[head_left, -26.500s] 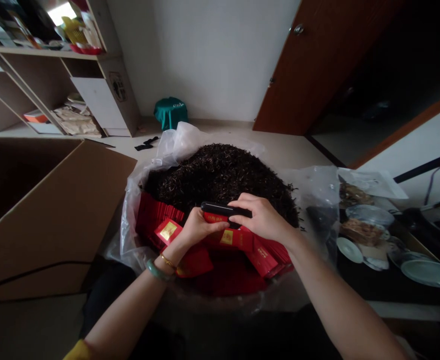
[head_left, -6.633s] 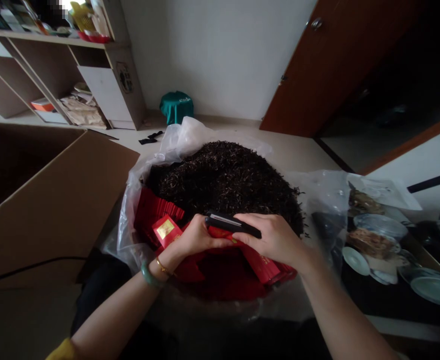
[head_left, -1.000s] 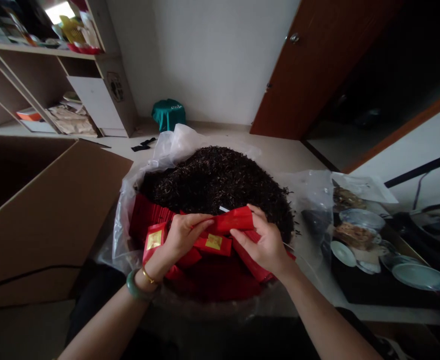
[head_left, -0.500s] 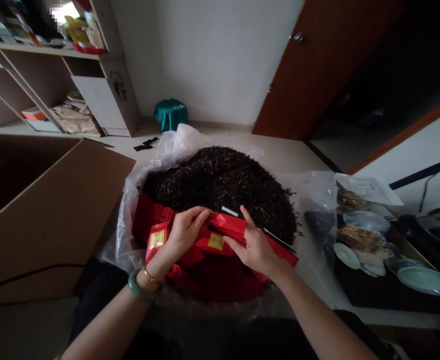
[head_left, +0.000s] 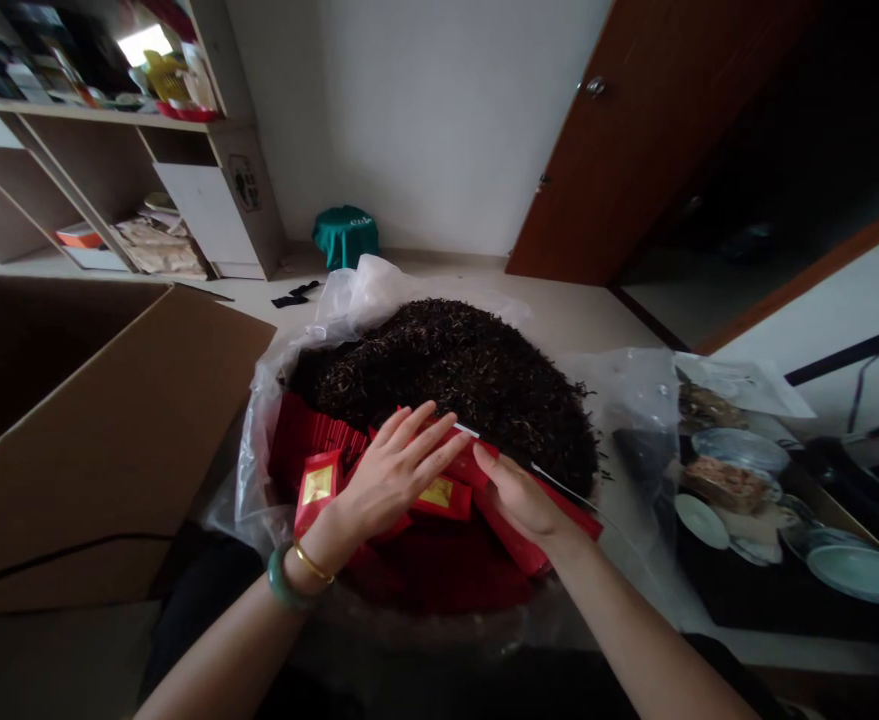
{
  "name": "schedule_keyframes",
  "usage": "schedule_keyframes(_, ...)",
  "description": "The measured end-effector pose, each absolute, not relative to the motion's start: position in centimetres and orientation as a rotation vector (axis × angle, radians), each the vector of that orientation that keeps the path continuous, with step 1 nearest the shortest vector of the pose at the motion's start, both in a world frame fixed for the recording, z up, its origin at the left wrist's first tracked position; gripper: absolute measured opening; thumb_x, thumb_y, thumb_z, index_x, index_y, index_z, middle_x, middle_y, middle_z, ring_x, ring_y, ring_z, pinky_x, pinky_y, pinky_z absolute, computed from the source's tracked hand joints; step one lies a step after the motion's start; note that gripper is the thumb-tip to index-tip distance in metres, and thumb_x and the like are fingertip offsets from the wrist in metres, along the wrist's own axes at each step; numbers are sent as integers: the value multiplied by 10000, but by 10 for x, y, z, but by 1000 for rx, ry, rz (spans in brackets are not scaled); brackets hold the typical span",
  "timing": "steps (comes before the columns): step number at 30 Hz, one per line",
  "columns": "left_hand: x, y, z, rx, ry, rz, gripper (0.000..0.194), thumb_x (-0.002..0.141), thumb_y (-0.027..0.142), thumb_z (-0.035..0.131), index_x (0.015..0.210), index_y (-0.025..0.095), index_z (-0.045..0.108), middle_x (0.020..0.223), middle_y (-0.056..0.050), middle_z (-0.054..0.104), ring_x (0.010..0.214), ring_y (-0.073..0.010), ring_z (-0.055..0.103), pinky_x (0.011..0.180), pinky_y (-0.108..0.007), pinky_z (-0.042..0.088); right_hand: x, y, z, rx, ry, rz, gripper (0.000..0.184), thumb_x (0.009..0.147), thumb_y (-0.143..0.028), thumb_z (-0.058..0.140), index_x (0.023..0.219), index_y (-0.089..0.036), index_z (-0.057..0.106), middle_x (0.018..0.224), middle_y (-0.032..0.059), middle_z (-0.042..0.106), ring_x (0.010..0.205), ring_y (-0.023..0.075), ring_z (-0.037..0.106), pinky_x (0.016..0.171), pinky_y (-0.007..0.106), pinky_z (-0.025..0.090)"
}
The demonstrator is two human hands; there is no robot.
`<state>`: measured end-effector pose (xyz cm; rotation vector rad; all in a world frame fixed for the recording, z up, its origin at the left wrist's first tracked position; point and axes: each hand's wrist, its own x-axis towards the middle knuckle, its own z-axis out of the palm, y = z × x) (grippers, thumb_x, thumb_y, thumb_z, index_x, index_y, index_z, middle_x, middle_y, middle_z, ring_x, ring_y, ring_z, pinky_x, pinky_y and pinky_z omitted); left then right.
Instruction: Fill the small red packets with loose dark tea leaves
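Note:
My left hand (head_left: pixel 401 470) lies flat with its fingers stretched out over a red packet (head_left: pixel 472 466). On the packet's other end my right hand (head_left: pixel 521 497) is closed, thumb on the near face; its other fingers are partly hidden behind it. Below my hands sits a small red packet with a gold label (head_left: pixel 437 492), and another labelled red packet (head_left: pixel 319 484) stands left of my left hand. A row of flat red packets (head_left: pixel 304 430) rests at the left. Behind my hands rises a heap of dark dried leaves, like loose tea (head_left: pixel 461 350), in a container lined with clear plastic (head_left: pixel 254 450).
A large open cardboard box (head_left: pixel 161 430) stands on the left. To the right, a dark tray (head_left: pixel 739 585) bears bowls and bagged goods. Farther back are a shelf unit (head_left: pixel 244 230), a green cloth-covered object (head_left: pixel 345 238) and a brown door (head_left: pixel 559 190).
My left hand has gone from pinching the red packet's edge to lying flat over it with fingers extended. The right hand stays on the packet, and its raised index finger has lowered.

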<state>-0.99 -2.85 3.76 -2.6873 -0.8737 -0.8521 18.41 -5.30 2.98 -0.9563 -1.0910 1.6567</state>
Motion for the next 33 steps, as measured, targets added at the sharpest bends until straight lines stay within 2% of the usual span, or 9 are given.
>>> schedule_keyframes(4, -10, -24, 36, -2806, -803, -837, 402, 961, 208, 424, 1353, 127, 461, 1302, -133, 597, 1249, -252, 502, 1075, -459, 402, 177, -55, 33, -882, -1044, 1768, 372, 813, -531, 627, 1063, -266, 704, 1193, 25, 691, 1265, 242, 524, 1107, 443, 362)
schedule_keyframes(7, -11, -24, 37, -2814, -851, -814, 382, 960, 217, 426, 1330, 147, 487, 1282, -127, 613, 1224, -243, 526, 1056, -451, 417, 173, -56, 35, -881, -1077, 1784, 402, 803, -551, 623, 1050, -242, 694, 1144, 47, 708, 1225, 253, 556, 1066, 469, 409)
schedule_keyframes(10, -10, -28, 39, -2721, -959, -782, 369, 941, 212, 462, 1304, 185, 520, 1277, -115, 623, 1227, -271, 526, 1007, -473, 430, 171, -55, 37, -872, -1152, 1816, 481, 836, -617, 534, 1095, -236, 673, 1147, 61, 700, 1214, 239, 564, 1032, 457, 448)
schedule_keyframes(13, -9, -30, 40, -2660, -1005, -761, 381, 917, 224, 512, 1297, 203, 530, 1282, -113, 622, 1210, -288, 539, 924, -435, 467, 166, -51, 39, -908, -1235, 1824, 580, 835, -692, 454, 1113, -228, 665, 1138, 71, 696, 1207, 228, 568, 1003, 435, 478)
schedule_keyframes(16, -12, -26, 37, -2693, -997, -734, 396, 916, 258, 531, 1306, 196, 515, 1279, -121, 624, 1170, -265, 572, 896, -387, 485, 160, -44, 43, -937, -1303, 1777, 650, 837, -727, 393, 1143, -213, 646, 1140, 77, 689, 1224, 221, 550, 1021, 426, 464)
schedule_keyframes(20, -18, -18, 33, -2708, -1035, -780, 447, 881, 274, 587, 1306, 168, 498, 1275, -135, 624, 1177, -270, 575, 916, -393, 506, 150, -35, 51, -869, -1339, 1804, 666, 867, -707, 352, 1205, -192, 604, 1171, 92, 671, 1247, 224, 524, 1065, 447, 419)
schedule_keyframes(24, -22, -12, 31, -2722, -1064, -877, 486, 833, 225, 624, 1291, 126, 495, 1257, -154, 626, 1182, -272, 576, 944, -389, 518, 140, -27, 61, -791, -1331, 1876, 658, 881, -688, 351, 1190, -172, 617, 1172, 106, 672, 1243, 239, 526, 1048, 460, 427)
schedule_keyframes(30, -27, -1, 26, -2701, -1229, -1029, 446, 770, 131, 631, 1209, 162, 559, 1175, -120, 671, 1103, -257, 619, 932, -400, 536, 152, -21, 83, -896, -1487, 1812, 741, 816, -768, 371, 1146, -170, 659, 1177, 125, 686, 1202, 264, 575, 1038, 470, 424)
schedule_keyframes(33, -31, 5, 27, -2649, -1329, -1158, 465, 720, 107, 655, 1176, 159, 578, 1141, -112, 684, 1073, -256, 628, 935, -409, 534, 178, -14, 99, -986, -1546, 1772, 760, 847, -762, 282, 1155, -182, 664, 1126, 127, 713, 1149, 253, 621, 1028, 463, 434)
